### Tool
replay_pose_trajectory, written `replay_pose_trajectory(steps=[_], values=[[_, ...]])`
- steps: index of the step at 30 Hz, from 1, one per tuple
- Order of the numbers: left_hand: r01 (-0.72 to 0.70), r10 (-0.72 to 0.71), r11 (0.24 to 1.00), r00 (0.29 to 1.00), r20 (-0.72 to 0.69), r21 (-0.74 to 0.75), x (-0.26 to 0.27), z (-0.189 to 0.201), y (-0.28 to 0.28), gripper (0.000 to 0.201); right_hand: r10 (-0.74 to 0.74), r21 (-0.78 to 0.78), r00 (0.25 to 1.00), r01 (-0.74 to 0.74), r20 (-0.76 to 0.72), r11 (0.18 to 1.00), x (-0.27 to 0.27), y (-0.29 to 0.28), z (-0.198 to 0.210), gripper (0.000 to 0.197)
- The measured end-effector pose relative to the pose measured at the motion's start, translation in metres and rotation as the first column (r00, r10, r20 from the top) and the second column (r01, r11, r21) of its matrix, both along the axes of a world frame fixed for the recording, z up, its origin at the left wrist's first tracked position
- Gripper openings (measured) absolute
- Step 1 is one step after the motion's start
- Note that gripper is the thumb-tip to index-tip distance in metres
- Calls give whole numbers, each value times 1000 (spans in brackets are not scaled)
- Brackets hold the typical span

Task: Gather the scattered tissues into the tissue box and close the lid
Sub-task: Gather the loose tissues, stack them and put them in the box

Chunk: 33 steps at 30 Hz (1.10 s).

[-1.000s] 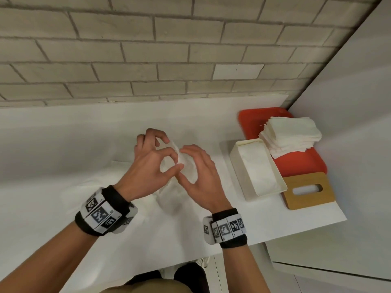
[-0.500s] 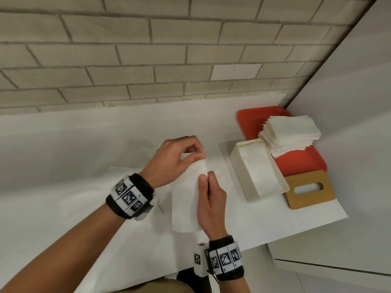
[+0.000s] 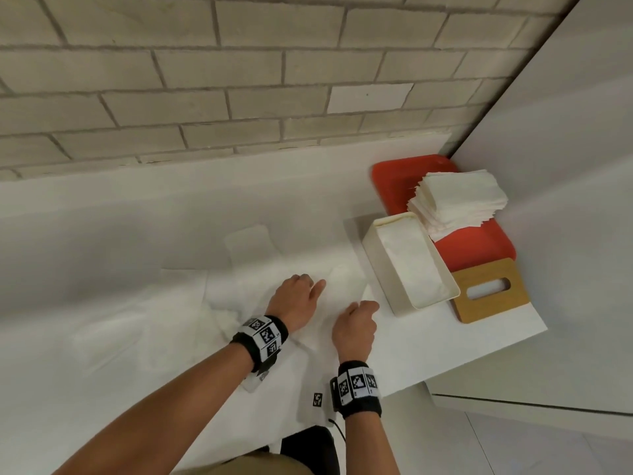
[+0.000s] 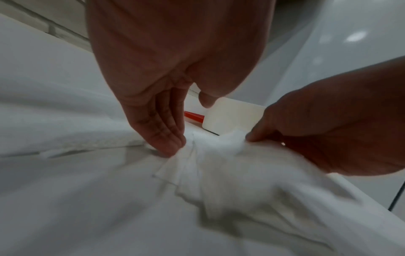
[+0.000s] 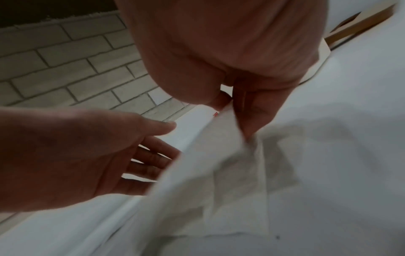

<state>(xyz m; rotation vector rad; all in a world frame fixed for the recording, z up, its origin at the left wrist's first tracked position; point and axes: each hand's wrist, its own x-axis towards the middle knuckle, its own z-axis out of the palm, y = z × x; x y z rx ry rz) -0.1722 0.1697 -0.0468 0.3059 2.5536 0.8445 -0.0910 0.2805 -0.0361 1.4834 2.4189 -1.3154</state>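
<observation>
A white folded tissue (image 3: 343, 286) lies on the white table just left of the open cream tissue box (image 3: 379, 269), which holds tissues. My left hand (image 3: 313, 286) rests on the tissue's left side; its straight fingers (image 4: 168, 140) press the tissue (image 4: 219, 166) down. My right hand (image 3: 368, 308) pinches the tissue's near right edge (image 5: 238, 166) between thumb and fingers (image 5: 252, 117). More loose tissues (image 3: 226, 299) lie spread to the left. The wooden lid (image 3: 460, 296) with a slot lies flat to the right of the box.
A red tray (image 3: 394, 180) behind the box carries a stack of folded tissues (image 3: 457, 200). A brick wall runs along the back and a white panel closes the right side. The table's front edge (image 3: 479, 359) is near my right wrist.
Both hands came down with the tissue from mid-air onto the table near the box. The left hand let go of its top corner and now lies flat on it.
</observation>
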Motion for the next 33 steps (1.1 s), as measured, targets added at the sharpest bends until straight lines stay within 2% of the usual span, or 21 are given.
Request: replay_pose_trajectory(steps=[2,4,5,6,7,9,10,11,13,15,16,17,20,22,24,25,27,29,30,33], values=[[-33,35,999,997,-74,24,-9,3,-5,34,-7,43,1000,8,-26,999,0,0,-1,16],[-105,111,994,976,-189,38,-28,7,-22,15,9,110,1000,-8,-10,994,-2,0,4,27],[-141,139,990,957,-256,9,-42,6,-35,15,36,162,999,-37,11,986,-2,1,7,35],[-187,162,980,942,-295,-60,-57,5,-51,24,68,222,997,-74,35,972,-2,2,9,41],[-254,205,955,938,-278,-151,-72,4,-67,43,101,285,993,-114,59,952,-2,4,11,46],[-357,329,886,934,-141,-297,-97,2,-95,83,156,398,985,-174,77,901,-6,6,14,49],[-373,372,869,926,-68,-324,-105,2,-104,92,190,439,980,-196,58,877,-10,6,14,46],[-375,386,864,922,-36,-335,-109,2,-109,91,235,460,971,-223,32,859,-15,4,15,40],[-328,340,897,940,-12,-298,-111,-4,-113,65,347,419,937,-299,-43,858,-29,-8,17,30],[-272,272,949,962,-19,-157,-109,-8,-111,27,438,309,886,-379,-150,872,-44,-23,15,25],[-247,246,969,969,-19,-25,-106,-10,-110,18,461,245,866,-412,-193,877,-50,-32,13,26],[-238,240,966,971,-4,105,-101,-8,-108,24,466,175,856,-435,-223,883,-57,-40,11,29],[-252,223,866,968,117,432,-76,18,-101,23,388,-39,868,-419,-309,907,-63,-53,12,43],[-273,231,768,962,147,580,-59,40,-95,30,293,-182,870,-387,-396,904,-55,-52,21,43],[-301,270,672,950,155,677,-45,55,-88,24,248,-211,838,-388,-486,897,-41,-49,29,38],[-315,299,653,943,148,689,-40,59,-82,21,254,-173,812,-394,-525,903,-33,-49,33,38],[-368,341,626,922,183,687,-29,58,-68,31,227,-78,790,-327,-569,942,-18,-53,36,42],[-495,329,574,869,370,652,-17,50,-49,48,110,-40,814,-162,-570,986,-8,-57,36,46],[-544,301,589,834,463,597,-10,44,-40,53,54,-55,834,-101,-549,993,-3,-57,37,47],[-486,250,804,800,545,344,8,31,-22,61,-4,-215,927,-82,-374,973,10,-48,30,38]])
